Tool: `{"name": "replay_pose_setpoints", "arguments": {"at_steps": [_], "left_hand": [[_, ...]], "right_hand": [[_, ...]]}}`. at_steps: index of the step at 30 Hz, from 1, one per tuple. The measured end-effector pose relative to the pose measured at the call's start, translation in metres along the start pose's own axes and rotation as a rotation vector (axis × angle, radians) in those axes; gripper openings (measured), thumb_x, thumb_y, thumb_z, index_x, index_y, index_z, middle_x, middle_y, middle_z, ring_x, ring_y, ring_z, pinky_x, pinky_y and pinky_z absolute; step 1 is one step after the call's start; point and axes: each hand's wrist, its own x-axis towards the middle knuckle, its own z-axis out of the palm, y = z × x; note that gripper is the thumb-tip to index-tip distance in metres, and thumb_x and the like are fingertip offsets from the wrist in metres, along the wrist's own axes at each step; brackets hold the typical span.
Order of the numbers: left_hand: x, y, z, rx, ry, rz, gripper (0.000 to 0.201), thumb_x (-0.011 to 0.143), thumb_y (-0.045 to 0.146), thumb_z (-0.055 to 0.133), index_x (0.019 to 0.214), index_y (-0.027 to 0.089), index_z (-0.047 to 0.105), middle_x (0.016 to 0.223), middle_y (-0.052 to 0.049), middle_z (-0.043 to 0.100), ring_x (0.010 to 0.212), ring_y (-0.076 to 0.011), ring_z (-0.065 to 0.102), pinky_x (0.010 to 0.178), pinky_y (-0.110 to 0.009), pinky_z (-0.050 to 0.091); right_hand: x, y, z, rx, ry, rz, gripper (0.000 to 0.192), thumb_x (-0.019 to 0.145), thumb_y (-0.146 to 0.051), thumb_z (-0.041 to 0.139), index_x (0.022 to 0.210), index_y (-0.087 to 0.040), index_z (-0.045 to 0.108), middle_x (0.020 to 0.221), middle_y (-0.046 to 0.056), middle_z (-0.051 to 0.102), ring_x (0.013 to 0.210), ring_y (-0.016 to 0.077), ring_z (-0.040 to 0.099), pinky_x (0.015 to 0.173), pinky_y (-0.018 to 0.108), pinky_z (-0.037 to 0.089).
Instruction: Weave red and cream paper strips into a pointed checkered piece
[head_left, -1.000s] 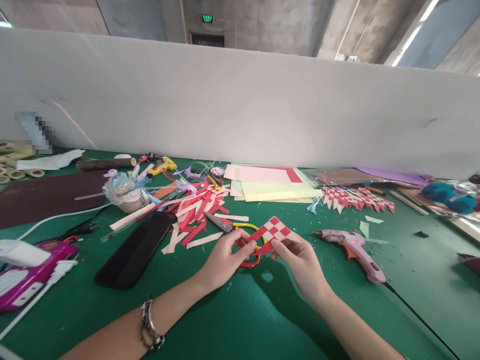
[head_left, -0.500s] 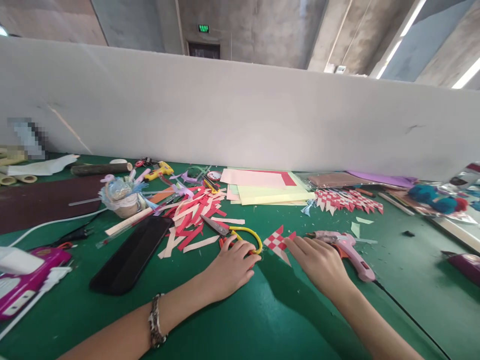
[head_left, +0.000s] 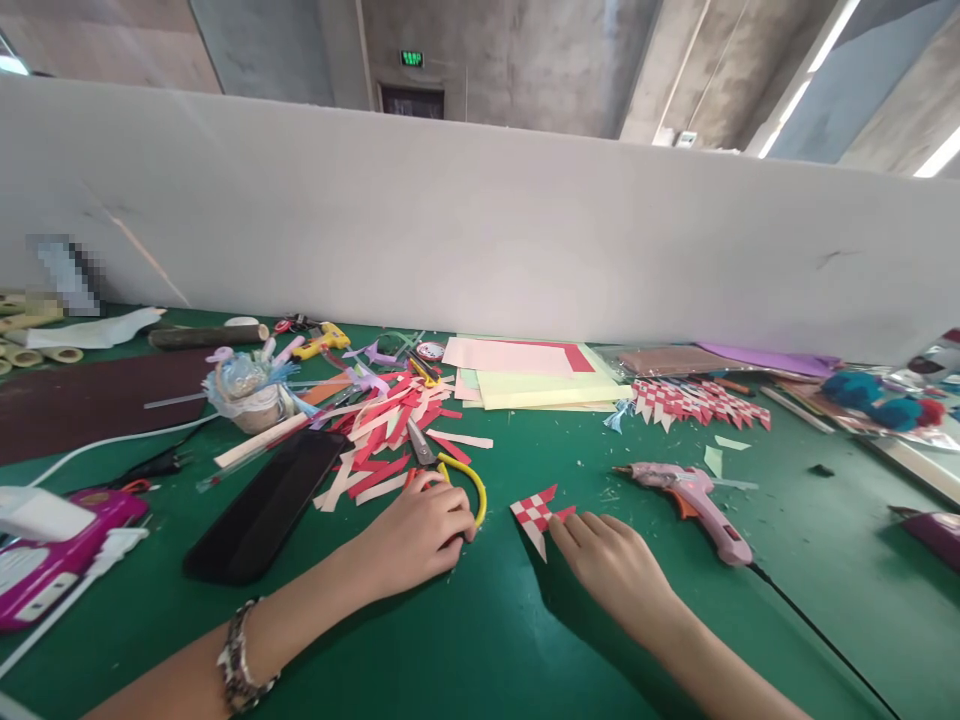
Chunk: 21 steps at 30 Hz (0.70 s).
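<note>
My left hand (head_left: 426,530) is closed around the handles of the scissors (head_left: 475,490), which have a yellow loop and an orange-red one. Their grey blades point away toward a heap of red and pale pink paper strips (head_left: 390,420). In my right hand (head_left: 611,565) the fingertips pinch the right end of a small woven paper fish (head_left: 534,514), checked red and pale pink with pointed ends. The fish is low over the green table; I cannot tell whether it touches. Part of the fish's right side is hidden under my fingers.
A pink glue gun (head_left: 694,495) lies to the right with its cord running forward. More checked woven pieces (head_left: 697,402) lie behind it. Paper sheets (head_left: 540,385) rest by the white partition. A black case (head_left: 262,510) and a magenta power strip (head_left: 71,550) are on the left.
My left hand has drawn the scissors to the left, turning the blades more away from me. My right hand has brought the woven paper fish left and nearer, away from the glue gun.
</note>
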Motion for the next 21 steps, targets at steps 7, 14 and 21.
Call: {"name": "replay_pose_setpoints", "arguments": {"at_steps": [7, 14, 21], "left_hand": [[0.001, 0.01, -0.002, 0.132, 0.073, 0.03, 0.018, 0.083, 0.012, 0.042, 0.087, 0.018, 0.058, 0.091, -0.004, 0.056, 0.081, -0.0178, 0.054, 0.072, -0.029, 0.039], [0.003, 0.031, 0.023, 0.17, 0.04, 0.151, 0.047, 0.086, 0.044, 0.045, 0.124, 0.016, 0.046, 0.129, -0.012, 0.049, 0.116, -0.0261, 0.045, 0.099, -0.039, 0.031], [-0.002, 0.021, 0.037, 0.163, -0.02, 0.124, 0.06, 0.089, 0.054, 0.032, 0.133, 0.014, 0.04, 0.136, -0.012, 0.043, 0.127, -0.0252, 0.036, 0.107, -0.039, 0.017]], "right_hand": [[0.01, -0.003, 0.005, 0.249, 0.044, 0.049, 0.024, 0.085, -0.008, 0.043, 0.065, -0.018, 0.054, 0.057, -0.002, 0.052, 0.052, 0.0096, 0.045, 0.052, 0.026, 0.024], [0.024, -0.015, 0.008, 0.409, -0.123, 0.04, 0.013, 0.083, -0.012, 0.048, 0.075, -0.018, 0.057, 0.068, -0.001, 0.058, 0.061, 0.0124, 0.054, 0.055, 0.024, 0.033], [0.033, 0.006, -0.019, 0.817, -0.425, 0.044, 0.015, 0.074, -0.021, 0.059, 0.089, -0.023, 0.058, 0.095, 0.001, 0.06, 0.079, 0.0134, 0.058, 0.065, 0.021, 0.044]]}}
